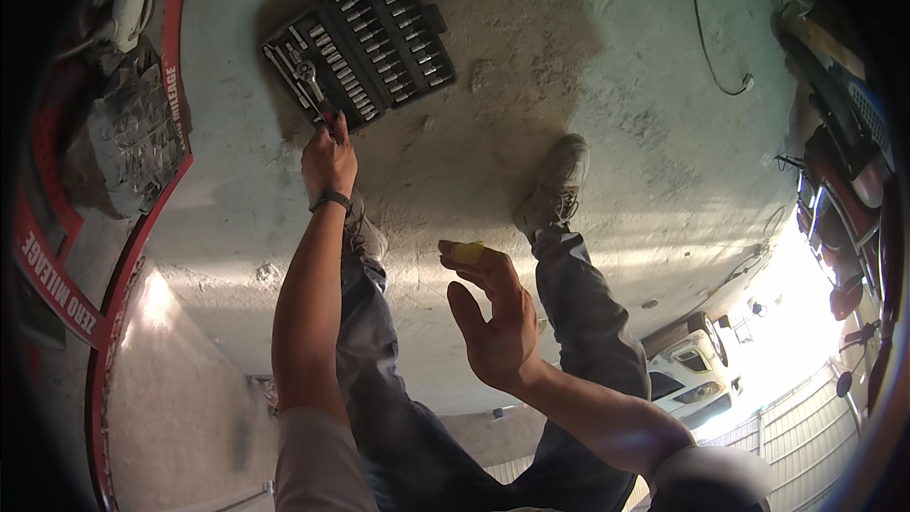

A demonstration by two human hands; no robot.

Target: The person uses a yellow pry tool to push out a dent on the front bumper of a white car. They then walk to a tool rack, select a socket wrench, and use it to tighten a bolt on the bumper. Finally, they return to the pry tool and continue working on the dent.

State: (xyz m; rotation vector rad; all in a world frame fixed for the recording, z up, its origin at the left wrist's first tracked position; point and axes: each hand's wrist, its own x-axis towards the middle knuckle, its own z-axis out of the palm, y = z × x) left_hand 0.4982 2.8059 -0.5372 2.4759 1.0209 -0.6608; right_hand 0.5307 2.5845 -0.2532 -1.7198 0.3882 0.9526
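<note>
An open black socket set case (434, 19) lies on the concrete floor ahead, with rows of silver sockets and bits in its two halves. My left hand (329, 169) reaches to its near left corner and is closed around the dark, red-marked handle of a ratchet wrench (309, 76). The wrench's silver head is over the case's left half; whether it touches the case I cannot tell. My right hand (502, 322) is raised between my knees, fingers apart and slightly curled, holding nothing. A yellow wrap (467, 252) shows on one of its fingers.
A red-edged stand (118, 294) with a clear plastic-wrapped bundle (137, 137) is on the left. Motorcycles (853, 199) line the right side. A black cable (700, 24) lies on the floor at the upper right. My shoes (559, 180) stand behind the case; a white car (692, 365) is farther off.
</note>
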